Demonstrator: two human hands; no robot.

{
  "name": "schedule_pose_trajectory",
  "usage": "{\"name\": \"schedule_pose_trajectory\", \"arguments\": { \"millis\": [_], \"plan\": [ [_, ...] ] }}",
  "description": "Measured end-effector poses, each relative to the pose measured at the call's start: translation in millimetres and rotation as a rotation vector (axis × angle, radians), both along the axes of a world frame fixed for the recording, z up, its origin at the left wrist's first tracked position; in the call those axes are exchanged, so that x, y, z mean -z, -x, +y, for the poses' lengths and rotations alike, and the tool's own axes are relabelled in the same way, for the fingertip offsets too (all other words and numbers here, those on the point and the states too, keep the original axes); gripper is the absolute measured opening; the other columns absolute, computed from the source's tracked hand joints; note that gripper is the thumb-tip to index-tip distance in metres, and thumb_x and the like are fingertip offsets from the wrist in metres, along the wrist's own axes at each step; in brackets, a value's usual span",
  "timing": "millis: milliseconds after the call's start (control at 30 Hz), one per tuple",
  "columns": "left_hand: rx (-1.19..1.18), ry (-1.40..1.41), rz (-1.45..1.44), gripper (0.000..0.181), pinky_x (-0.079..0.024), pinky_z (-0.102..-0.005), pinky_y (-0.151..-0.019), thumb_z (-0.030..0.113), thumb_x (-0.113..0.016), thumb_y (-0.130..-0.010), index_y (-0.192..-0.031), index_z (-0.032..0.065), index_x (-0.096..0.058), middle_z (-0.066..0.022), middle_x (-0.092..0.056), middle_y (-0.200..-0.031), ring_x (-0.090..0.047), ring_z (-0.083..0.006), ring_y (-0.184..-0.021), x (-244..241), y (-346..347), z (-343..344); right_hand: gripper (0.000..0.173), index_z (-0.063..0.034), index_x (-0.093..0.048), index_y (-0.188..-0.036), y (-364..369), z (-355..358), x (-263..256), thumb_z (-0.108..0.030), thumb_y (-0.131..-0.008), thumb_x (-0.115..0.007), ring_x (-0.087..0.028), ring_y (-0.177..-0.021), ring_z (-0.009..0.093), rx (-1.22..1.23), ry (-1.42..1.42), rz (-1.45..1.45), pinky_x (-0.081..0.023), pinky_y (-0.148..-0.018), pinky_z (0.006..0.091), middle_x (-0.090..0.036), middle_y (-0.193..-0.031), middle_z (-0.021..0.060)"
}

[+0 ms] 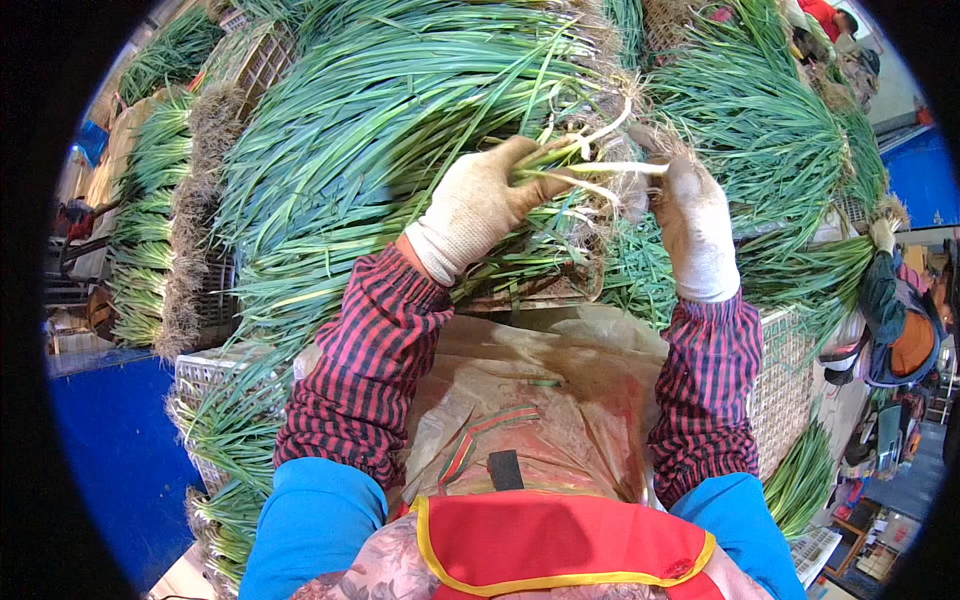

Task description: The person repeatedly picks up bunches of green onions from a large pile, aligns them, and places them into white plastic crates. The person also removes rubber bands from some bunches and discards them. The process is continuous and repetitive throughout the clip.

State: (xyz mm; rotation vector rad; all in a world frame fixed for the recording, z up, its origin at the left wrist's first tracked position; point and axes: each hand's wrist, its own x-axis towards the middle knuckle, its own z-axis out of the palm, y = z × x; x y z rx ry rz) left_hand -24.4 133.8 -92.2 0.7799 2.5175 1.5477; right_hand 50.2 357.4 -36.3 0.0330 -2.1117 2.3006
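My left hand (487, 196), in a soiled white knit glove, grips a few green stalks with white stems (559, 156) that fan out to the right. My right hand (694, 214), gloved alike, holds the root end of one white stem (619, 167) between thumb and fingers; roots show around its fingertips. Behind and below both hands lies a large heap of long-leaved green plants (360, 112), like garlic greens or leeks, its roots towards the right. The covered fingers of my right hand are partly hidden by the thumb.
Root-ended bundles (150, 247) stand stacked at the left. Another leafy heap (757, 127) lies at the upper right. White plastic crates (780, 375) flank me. A co-worker (892, 315) at the right holds greens; another person (829, 21) is farther back.
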Motion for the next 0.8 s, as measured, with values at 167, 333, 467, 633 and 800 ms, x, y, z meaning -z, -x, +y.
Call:
{"name": "schedule_pose_trajectory", "arguments": {
  "millis": [167,333,467,633,800],
  "plan": [
    [0.263,0.105,-0.074,0.025,-0.05,-0.0359,-0.076,0.023,-0.058,-0.1,-0.114,0.0031,-0.065,-0.0186,-0.067,-0.089,-0.064,-0.0228,-0.081,-2,-7,8,0.022,0.0034,-0.064,-0.109,0,-30,-6,-0.015,-0.099,-0.056,-0.048,-0.056,0.009,0.181,-0.076,0.058,-0.041,-0.058,0.0225,-0.056,-0.068,0.0016],
    [0.122,-0.168,-0.131,0.024,-0.047,-0.0259,-0.068,0.018,-0.058,-0.103,-0.117,-0.001,-0.062,-0.0012,-0.063,-0.087,-0.053,-0.009,-0.076,-1,-4,5,0.036,0.0047,-0.062,-0.115,19,1,23,-0.028,-0.1,-0.059,-0.052,-0.063,0.011,0.304,0.081,0.099,-0.051,-0.068,0.0273,-0.055,-0.073,0.0017],
    [-0.08,-0.18,-0.151,0.032,-0.051,-0.0363,-0.069,0.027,-0.069,-0.093,-0.111,0.0013,-0.067,-0.0183,-0.068,-0.082,-0.067,-0.0253,-0.074,-17,4,-8,0.049,-0.0024,-0.069,-0.109,22,26,86,-0.047,-0.091,-0.065,-0.069,-0.088,0.03,0.006,-1.059,-0.3,-0.054,-0.08,0.0392,-0.072,-0.094,0.0165],
    [-0.124,-0.02,-0.13,0.028,-0.049,-0.0246,-0.077,0.019,-0.065,-0.098,-0.116,-0.0032,-0.067,-0.0023,-0.069,-0.091,-0.059,-0.0083,-0.085,-49,1,-20,0.036,-0.0043,-0.072,-0.1,17,13,93,-0.039,-0.089,-0.068,-0.069,-0.082,0.036,-0.015,-1.188,-0.162,-0.054,-0.074,0.0402,-0.071,-0.087,0.0191],
    [-0.039,-0.014,-0.258,0.031,-0.048,-0.0243,-0.076,0.024,-0.061,-0.101,-0.112,-0.0035,-0.069,-0.0016,-0.069,-0.089,-0.057,-0.008,-0.082,-41,12,-40,0.019,-0.0009,-0.067,-0.083,3,5,-11,-0.017,-0.092,-0.062,-0.047,-0.052,0.004,0.109,-0.684,-0.076,-0.036,-0.047,0.0223,-0.06,-0.064,0.0003]
  ]
}}
